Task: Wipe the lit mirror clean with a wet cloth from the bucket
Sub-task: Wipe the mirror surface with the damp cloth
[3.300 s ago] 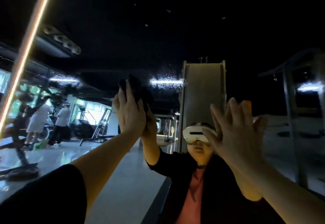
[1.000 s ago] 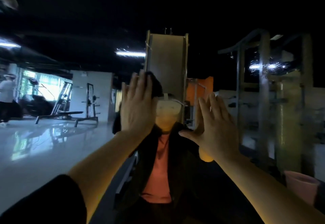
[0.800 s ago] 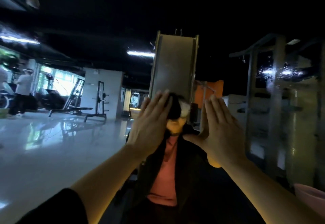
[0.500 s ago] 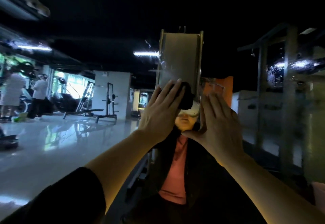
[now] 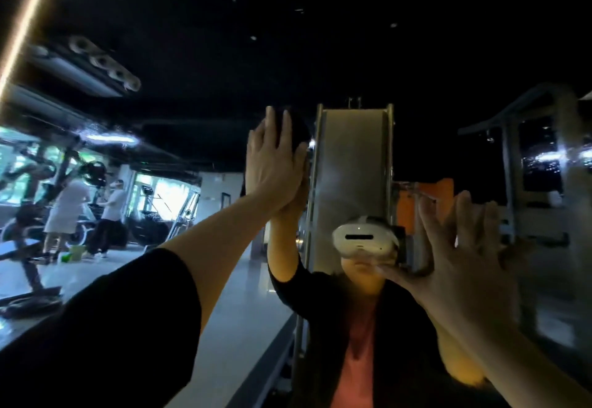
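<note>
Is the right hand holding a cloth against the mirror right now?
No. The right hand is bare, with spread fingers, near the mirror; the dark cloth is under the left hand.

The left arm wears a black sleeve [image 5: 105,327], lower left of the frame, ending near the elbow; the forearm and left hand [image 5: 272,164] are bare. The right hand [image 5: 461,266] and right forearm, lower right of the frame, are bare, with no sleeve in view. No rings, watch or gloves are visible on either hand.
</note>
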Demonstrator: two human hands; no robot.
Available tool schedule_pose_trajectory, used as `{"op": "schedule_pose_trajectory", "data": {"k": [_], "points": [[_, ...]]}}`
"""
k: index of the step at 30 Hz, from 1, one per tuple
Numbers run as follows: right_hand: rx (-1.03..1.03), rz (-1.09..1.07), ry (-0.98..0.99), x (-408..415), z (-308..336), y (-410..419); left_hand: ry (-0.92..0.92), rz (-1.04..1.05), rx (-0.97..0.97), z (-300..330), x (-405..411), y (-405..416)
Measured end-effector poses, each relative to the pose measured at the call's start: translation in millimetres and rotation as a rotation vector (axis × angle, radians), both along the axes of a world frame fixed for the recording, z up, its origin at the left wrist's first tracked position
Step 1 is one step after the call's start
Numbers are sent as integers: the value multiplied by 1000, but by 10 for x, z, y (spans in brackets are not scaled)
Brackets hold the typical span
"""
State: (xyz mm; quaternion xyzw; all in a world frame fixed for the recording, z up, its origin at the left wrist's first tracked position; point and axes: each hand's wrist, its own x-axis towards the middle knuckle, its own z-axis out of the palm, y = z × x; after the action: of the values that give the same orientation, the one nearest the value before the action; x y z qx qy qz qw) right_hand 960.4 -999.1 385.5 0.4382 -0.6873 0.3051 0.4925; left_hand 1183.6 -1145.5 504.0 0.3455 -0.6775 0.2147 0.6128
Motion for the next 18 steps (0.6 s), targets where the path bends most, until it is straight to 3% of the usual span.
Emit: {"op": "schedule_pose_trajectory", "data": {"k": [4,6,9,11,16,18], "points": [[-26,1,30,-9,-13,-2,-450,-1,-252,-269,-221,144],[-20,14,38,-14,-19,20,-384,55,-207,-170,-44,27],[8,22,29,-17,-29,28,-6,45,114,145,209,-52],[6,21,33,-21,-30,23,54,58,164,223,109,45],[26,-5,45,-2,-51,18,-394,57,-202,-304,-592,379],[27,16,59,-83,-57,53,-464,40,-252,-356,-510,307]]}}
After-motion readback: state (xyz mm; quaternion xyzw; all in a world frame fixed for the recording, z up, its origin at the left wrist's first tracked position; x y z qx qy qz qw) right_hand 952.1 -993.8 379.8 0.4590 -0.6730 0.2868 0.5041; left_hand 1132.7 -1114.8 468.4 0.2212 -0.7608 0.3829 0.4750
